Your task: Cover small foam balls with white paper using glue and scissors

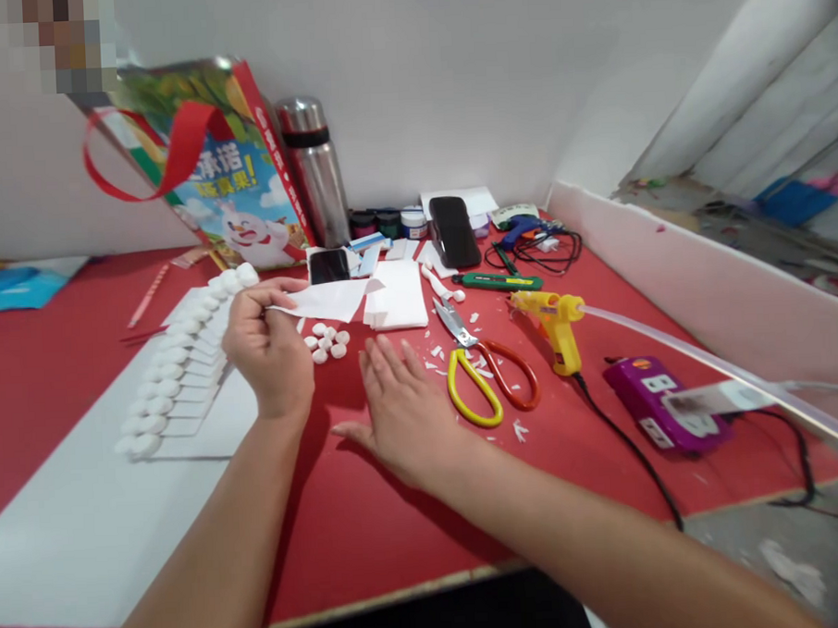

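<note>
My left hand (271,348) pinches a white sheet of paper (331,300) by its left end, above the red table. Flat on the tabletop lies my right hand (405,398), fingers stretched out and holding nothing. Between the hands is a small cluster of white round pieces (328,342). A stack of white paper (397,295) sits just beyond my right fingertips. Left of my left hand, a row of white cotton-like balls on thin sticks (168,371) rests on a large white sheet (67,533). Scissors (473,363) with one yellow and one red handle lie right of my right hand among paper scraps.
A yellow glue gun (555,327) with a long clear stick and a purple box (666,405) are at right. Behind stand a colourful gift box (225,174), a steel flask (314,175), a black phone (455,231) and paint jars (389,224). A green cutter (501,282) lies nearby.
</note>
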`<action>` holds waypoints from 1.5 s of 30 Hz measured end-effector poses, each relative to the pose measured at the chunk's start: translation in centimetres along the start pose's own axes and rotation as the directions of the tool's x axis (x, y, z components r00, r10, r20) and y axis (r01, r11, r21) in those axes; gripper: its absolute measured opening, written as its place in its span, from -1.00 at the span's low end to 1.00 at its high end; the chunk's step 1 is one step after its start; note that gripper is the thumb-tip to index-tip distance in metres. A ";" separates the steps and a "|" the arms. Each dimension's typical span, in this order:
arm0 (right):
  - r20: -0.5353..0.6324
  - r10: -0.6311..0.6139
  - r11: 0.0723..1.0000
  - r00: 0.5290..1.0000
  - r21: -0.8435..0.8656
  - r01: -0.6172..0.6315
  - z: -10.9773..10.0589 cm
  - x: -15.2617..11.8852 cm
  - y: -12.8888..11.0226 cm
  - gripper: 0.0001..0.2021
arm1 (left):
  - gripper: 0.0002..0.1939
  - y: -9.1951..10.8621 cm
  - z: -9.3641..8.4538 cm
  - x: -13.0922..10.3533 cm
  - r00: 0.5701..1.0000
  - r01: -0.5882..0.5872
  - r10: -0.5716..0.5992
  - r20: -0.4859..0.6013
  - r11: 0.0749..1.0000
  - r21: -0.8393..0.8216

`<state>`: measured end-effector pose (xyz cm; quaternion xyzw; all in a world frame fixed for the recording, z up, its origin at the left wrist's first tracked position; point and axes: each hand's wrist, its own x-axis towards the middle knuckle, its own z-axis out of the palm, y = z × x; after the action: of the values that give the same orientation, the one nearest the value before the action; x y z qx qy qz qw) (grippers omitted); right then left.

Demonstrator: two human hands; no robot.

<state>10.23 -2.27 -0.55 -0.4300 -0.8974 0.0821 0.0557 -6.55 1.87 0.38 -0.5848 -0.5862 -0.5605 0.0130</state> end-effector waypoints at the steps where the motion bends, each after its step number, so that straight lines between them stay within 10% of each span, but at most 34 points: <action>1: 0.028 -0.030 1.000 0.999 0.005 0.029 0.1 0.6 -0.4 -0.03 | -0.76 0.4 0.2 0.0 0.997 0.013 -0.014 -0.077 1.000 -0.023; 12: -0.050 0.232 0.967 0.971 -0.100 -0.236 -0.1 -0.1 0.5 0.09 | -0.75 2.0 0.1 0.0 0.979 0.001 -0.042 -0.198 0.979 -0.204; 19: -0.006 -0.042 0.999 0.999 0.023 0.042 0.6 0.3 0.1 -0.05 | -0.77 1.9 0.6 -0.6 0.987 0.019 -0.053 -0.149 0.976 -0.218; 25: -0.027 0.208 0.975 0.978 -0.076 -0.209 -0.2 -1.0 2.6 -0.03 | -0.76 2.3 0.7 -0.9 0.990 0.035 -0.065 -0.122 0.972 -0.234; 30: 0.000 -0.090 0.995 0.996 0.047 0.090 -0.2 -4.5 2.3 -0.16 | -0.76 2.4 0.9 -1.1 0.995 0.028 -0.043 -0.089 0.987 -0.161; 35: -0.120 -0.051 0.993 0.991 -0.114 0.037 0.5 -4.7 4.6 -0.17 | -0.77 2.5 1.4 -1.3 0.992 0.039 -0.069 -0.107 0.964 -0.263; 40: -0.321 -0.133 0.960 0.938 -0.278 0.040 -0.5 -4.1 6.3 -0.54 | -0.76 2.7 1.6 -1.4 0.993 0.026 -0.059 -0.102 0.954 -0.300; 45: -0.372 -0.385 0.915 0.845 -0.271 0.298 0.3 -5.4 5.6 -0.65 | -0.78 3.0 1.9 -1.7 0.990 0.097 -0.135 -0.048 0.879 -0.466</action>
<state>17.83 -3.02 -2.08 -0.2733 -0.9303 -0.1149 0.2159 -2.70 1.06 0.48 -0.5124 -0.4688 -0.7063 -0.1372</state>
